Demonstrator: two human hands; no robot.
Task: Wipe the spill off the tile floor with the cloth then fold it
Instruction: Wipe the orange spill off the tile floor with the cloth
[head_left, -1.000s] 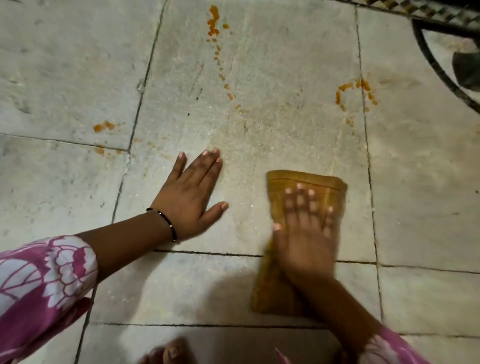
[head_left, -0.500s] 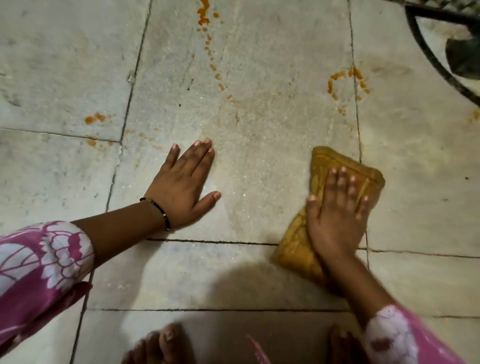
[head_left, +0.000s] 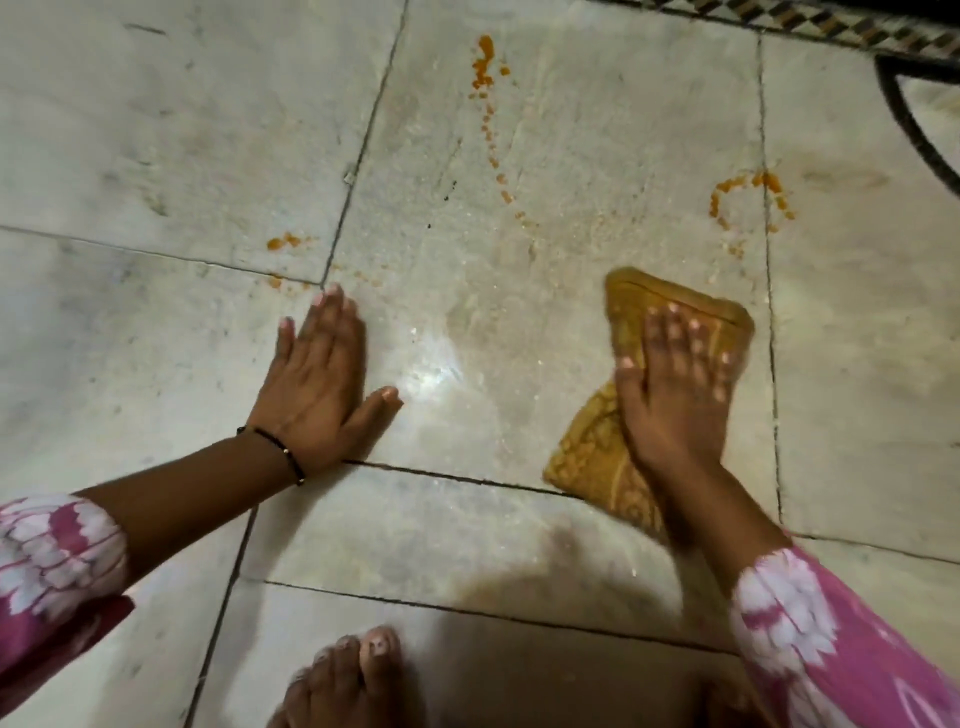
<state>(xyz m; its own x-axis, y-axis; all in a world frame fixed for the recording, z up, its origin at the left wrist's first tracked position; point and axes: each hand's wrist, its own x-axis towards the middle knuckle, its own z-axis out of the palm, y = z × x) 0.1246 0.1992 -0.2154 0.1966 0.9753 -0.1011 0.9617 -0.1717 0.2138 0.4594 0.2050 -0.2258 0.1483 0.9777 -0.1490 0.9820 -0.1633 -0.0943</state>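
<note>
Your right hand (head_left: 675, 384) lies flat on the cloth (head_left: 597, 457), fingers straight and spread, pressing it to the tile floor (head_left: 156, 130); nothing's curled round it. The cloth's a mustard-yellow, nubbly terry piece, bunched lengthwise, w/ its near end hidden under your wrist. Your fingertips are blurred. Your left hand (head_left: 317, 384) is flat on bare tile, fingers together, thumb out, holding nothing, w/ a thin black bracelet (head_left: 275, 447) at the wrist. The tiles are pale, mottled stone w/ dark grout lines and a wet sheen between your hands. An orange spill (head_left: 485, 62) dots the floor beyond, plus 1 curved patch (head_left: 748, 192) just past the cloth. Pink printed sleeves (head_left: 52, 561) and your toes (head_left: 358, 670) are cut off by the frame
</note>
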